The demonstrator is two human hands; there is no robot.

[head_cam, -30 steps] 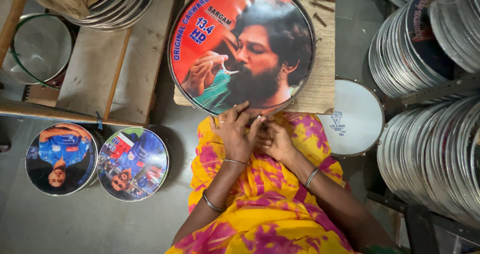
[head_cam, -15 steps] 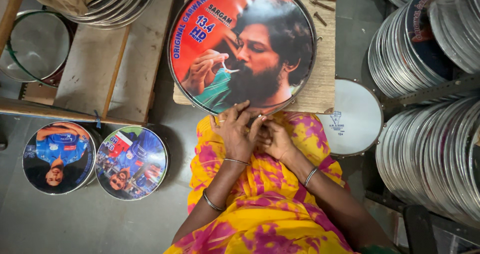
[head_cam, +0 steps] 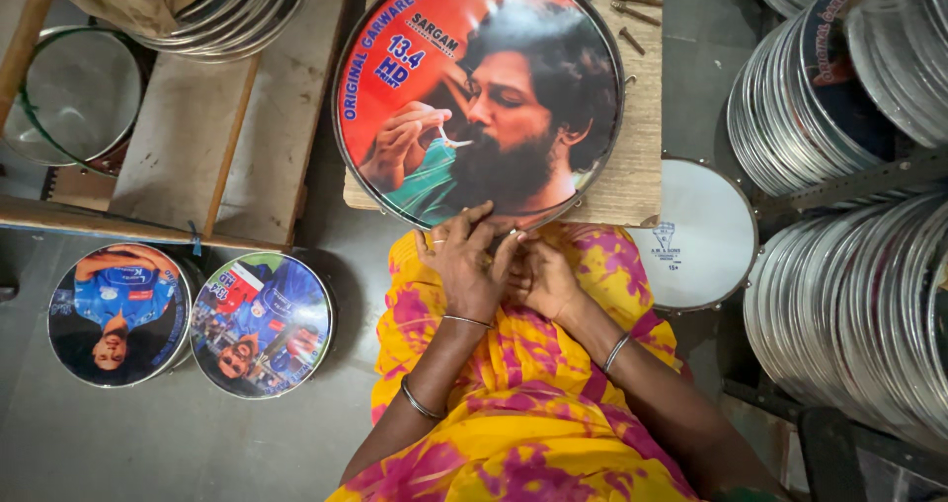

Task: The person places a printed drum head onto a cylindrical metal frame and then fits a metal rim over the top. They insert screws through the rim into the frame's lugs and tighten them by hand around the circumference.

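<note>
The wooden table (head_cam: 632, 181) carries a large printed drum (head_cam: 479, 97); loose screws (head_cam: 627, 13) lie at the drum's far right rim.

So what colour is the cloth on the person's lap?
Yellow with pink blotches, plain in the head view.

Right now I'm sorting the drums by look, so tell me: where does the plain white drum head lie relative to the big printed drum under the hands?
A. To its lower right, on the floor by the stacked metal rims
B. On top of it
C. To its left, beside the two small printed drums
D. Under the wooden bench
A: the plain white drum head lies lower right of the big printed drum, next to the stacked metal rims.
</note>
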